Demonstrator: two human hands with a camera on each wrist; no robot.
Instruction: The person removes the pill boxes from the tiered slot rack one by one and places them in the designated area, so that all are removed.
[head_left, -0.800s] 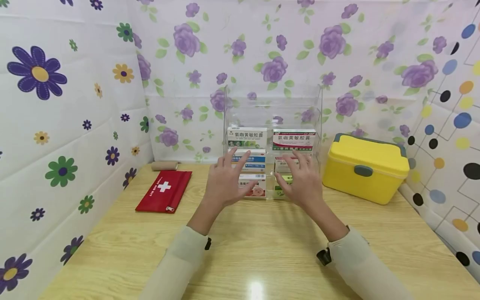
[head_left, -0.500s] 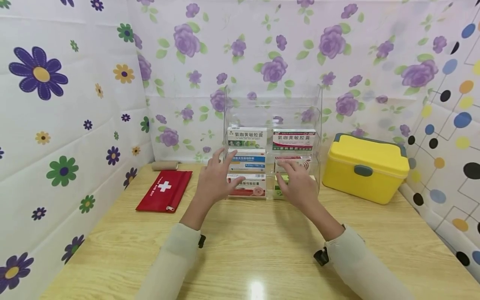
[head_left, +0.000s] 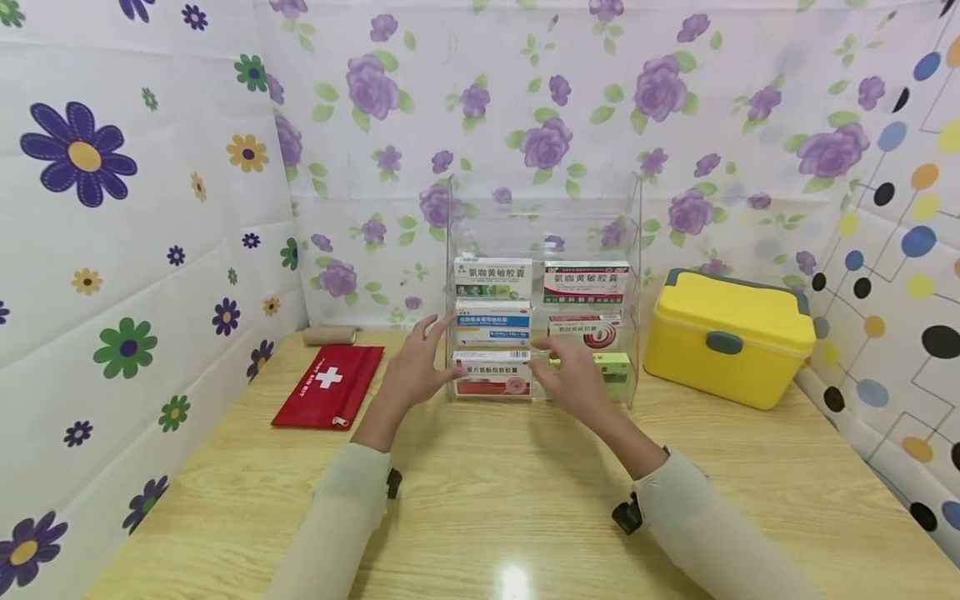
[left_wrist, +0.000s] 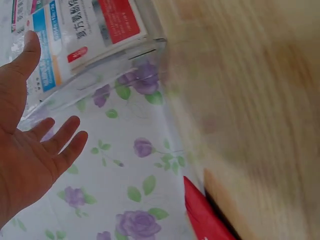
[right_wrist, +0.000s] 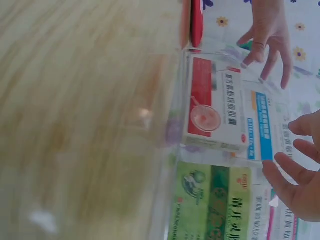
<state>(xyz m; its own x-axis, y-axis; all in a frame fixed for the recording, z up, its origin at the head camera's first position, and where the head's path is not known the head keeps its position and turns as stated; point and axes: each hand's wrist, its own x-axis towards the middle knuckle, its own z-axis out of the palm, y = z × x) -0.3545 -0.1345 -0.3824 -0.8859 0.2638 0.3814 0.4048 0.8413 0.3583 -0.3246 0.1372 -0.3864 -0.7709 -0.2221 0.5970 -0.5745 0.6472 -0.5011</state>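
Note:
My left hand [head_left: 412, 367] is at the left side of a clear tiered rack [head_left: 544, 208] of medicine boxes. Its fingers are spread and hold nothing; the thumb is near the red and white box [head_left: 491, 379] on the lowest tier. Before the rack's middle hovers my right hand [head_left: 576, 379], also holding nothing, its fingers slightly bent. Beside that hand lie a green box [head_left: 613, 368], partly hidden, and a white box with red rings [head_left: 603, 333]. A blue and white box [head_left: 491, 325] stands on the middle left tier. In the left wrist view, the thumb and fingers [left_wrist: 65, 135] are apart.
Two more boxes, one green and white [head_left: 492, 283] and one red and white [head_left: 585, 285], fill the tier above. Left of the rack lie a red first aid pouch [head_left: 330, 383] and a brown roll [head_left: 330, 335]. A yellow case [head_left: 727, 337] stands at right on the wooden table [head_left: 480, 500].
My left hand has moved left, from in front of the left boxes to the rack's side. My right hand has shifted left and slightly down, uncovering more of the right-hand boxes.

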